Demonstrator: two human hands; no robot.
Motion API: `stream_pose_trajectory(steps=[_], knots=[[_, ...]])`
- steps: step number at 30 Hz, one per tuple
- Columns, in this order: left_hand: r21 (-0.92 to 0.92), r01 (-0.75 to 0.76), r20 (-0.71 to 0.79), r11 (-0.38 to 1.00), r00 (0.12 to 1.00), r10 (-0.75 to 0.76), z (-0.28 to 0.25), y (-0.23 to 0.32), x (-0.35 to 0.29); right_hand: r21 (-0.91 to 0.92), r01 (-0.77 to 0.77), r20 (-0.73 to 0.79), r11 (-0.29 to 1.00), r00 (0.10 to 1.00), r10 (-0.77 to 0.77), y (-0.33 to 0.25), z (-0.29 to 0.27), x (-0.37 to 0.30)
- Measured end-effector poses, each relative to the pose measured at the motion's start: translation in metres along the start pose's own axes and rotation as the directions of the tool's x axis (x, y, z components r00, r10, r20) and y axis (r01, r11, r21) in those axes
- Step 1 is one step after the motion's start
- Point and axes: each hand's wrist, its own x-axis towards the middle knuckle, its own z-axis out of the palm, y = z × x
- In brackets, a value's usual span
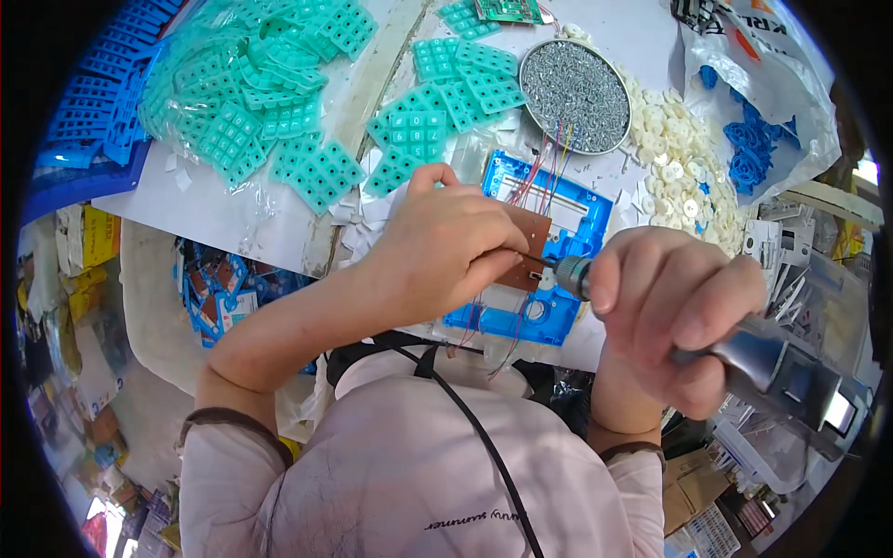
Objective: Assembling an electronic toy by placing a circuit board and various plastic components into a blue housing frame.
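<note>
My right hand (684, 298) is wrapped around a grey powered screwdriver (777, 358). Its bit points left, down at a brown circuit board (532, 229) in an open blue plastic casing (597, 216). Over the board's left part lies my left hand (451, 237), thumb and forefinger pinched together by the bit's tip. Whatever sits between those fingers is too small or hidden to name. Thin red, blue and white wires (549, 172) run up from the casing. A small white round part (539, 311) shows in the casing near the board's lower edge.
A round dish of small metal screws (575, 98) stands beyond the casing. Cream plastic discs (674, 158) heap to its right, near tangled blue pieces (749, 153) on a plastic bag. Teal rubber keypads (256, 102) pile at left. A bin of blue parts (219, 288) stands below the table edge.
</note>
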Motion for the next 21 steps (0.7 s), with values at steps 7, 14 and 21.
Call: stream_pose_trajectory(steps=[7,14,21], knots=[[0.124,-0.028,-0.028,0.992,0.999,0.032,-0.005,0.000,-0.004,-0.043,-0.031,-0.052,0.999,0.998,0.029,0.008,0.016,-0.001],[0.296,-0.008,-0.122,0.955,0.991,0.046,-0.017,0.007,-0.017,0.031,0.006,-0.081,0.999,0.997,-0.003,0.029,0.011,-0.005],[0.366,-0.086,-0.022,0.927,0.995,0.100,-0.001,0.003,-0.043,-0.028,-0.005,-0.024,1.000,1.000,0.004,0.049,0.010,0.002]])
